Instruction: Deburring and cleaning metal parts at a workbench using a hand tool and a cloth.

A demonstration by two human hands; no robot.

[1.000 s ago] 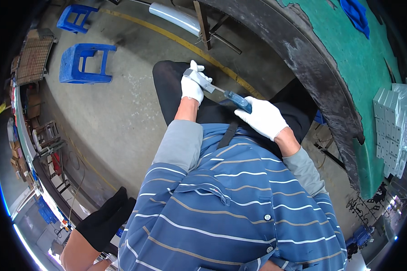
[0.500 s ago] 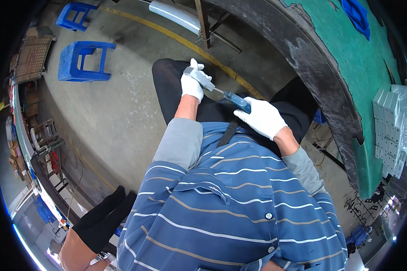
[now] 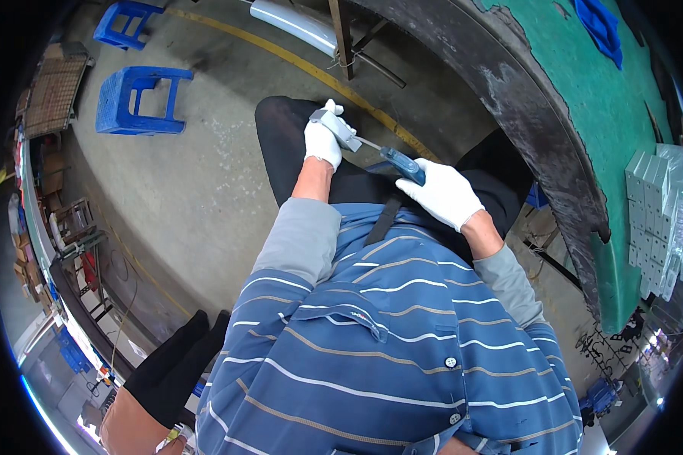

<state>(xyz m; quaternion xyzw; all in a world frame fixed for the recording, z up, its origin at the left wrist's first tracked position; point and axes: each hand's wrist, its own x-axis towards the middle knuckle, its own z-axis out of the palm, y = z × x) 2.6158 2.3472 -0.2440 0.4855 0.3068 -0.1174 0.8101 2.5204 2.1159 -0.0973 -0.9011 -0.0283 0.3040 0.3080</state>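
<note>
My left hand [image 3: 322,144], in a white glove, is closed around a small grey metal block [image 3: 338,127] held above my lap. In my gloved right hand [image 3: 442,196] is a screwdriver-like tool with a blue handle [image 3: 402,164], gripped at the back of that handle. Its thin metal shaft [image 3: 368,142] points left toward the block. The tip lies at the block's right end; whether it touches cannot be made out.
A bench with a torn green top [image 3: 584,98] curves along my right. On it are stacked grey metal parts [image 3: 655,220] and a blue cloth [image 3: 599,30]. Blue plastic stools [image 3: 118,102] stand on the floor at left. Another person's dark-clad legs [image 3: 171,371] show at lower left.
My right hand has shifted slightly right and down with the blue-handled tool, showing more of its shaft beside the block. My left hand stays nearly still.
</note>
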